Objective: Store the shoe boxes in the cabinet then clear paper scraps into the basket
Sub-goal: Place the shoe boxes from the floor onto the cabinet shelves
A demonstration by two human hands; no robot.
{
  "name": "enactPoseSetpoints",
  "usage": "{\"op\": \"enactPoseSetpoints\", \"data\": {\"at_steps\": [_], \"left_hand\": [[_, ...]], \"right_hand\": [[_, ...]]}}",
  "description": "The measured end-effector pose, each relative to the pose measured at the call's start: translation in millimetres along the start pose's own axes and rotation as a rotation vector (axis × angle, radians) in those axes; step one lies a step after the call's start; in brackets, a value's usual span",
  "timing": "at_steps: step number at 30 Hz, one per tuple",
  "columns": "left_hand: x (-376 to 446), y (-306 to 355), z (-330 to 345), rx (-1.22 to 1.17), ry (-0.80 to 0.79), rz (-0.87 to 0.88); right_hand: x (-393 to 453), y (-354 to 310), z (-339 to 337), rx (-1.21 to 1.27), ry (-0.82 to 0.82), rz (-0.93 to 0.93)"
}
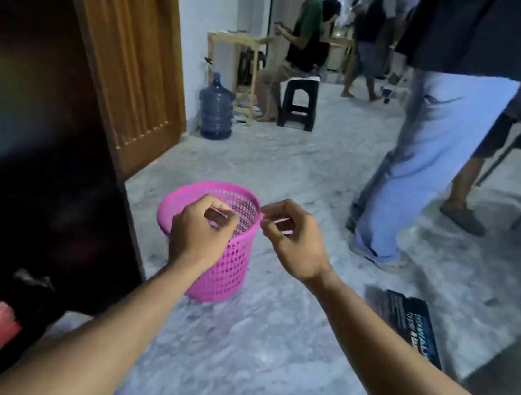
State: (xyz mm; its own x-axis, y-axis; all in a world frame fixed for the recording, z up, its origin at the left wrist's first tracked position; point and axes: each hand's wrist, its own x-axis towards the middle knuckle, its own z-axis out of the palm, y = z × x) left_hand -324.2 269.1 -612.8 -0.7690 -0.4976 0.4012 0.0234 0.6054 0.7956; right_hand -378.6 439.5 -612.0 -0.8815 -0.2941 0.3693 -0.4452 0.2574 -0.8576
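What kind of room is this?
Probably a busy indoor workroom or hall: a marble floor, a wooden door, a big water jug, and people at a small table behind the pink basket.

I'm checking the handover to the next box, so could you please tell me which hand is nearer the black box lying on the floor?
Right. The right hand hovers beside the pink basket's rim, above-left of the black box; the left hand is over the basket, farther away.

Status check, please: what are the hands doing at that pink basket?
Left hand and right hand over pink basket, fingers curled, contents unclear. Dark box on floor. Person's legs close behind.
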Motion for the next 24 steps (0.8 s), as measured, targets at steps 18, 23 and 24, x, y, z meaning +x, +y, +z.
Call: {"op": "enactPoseSetpoints", "data": {"at_steps": [18,23,24], "left_hand": [[-204,-64,391,-0.108,-1.049,-0.501],[-227,-69,453,-0.179,-1.197,-0.504],[-229,-72,465,-0.204,-1.219,-0.51]], "right_hand": [[-207,350,-219,-0.265,0.665,1.034],[-209,409,-221,-0.257,0.559,1.011],[-210,418,-218,-0.228,0.535,1.008]]}}
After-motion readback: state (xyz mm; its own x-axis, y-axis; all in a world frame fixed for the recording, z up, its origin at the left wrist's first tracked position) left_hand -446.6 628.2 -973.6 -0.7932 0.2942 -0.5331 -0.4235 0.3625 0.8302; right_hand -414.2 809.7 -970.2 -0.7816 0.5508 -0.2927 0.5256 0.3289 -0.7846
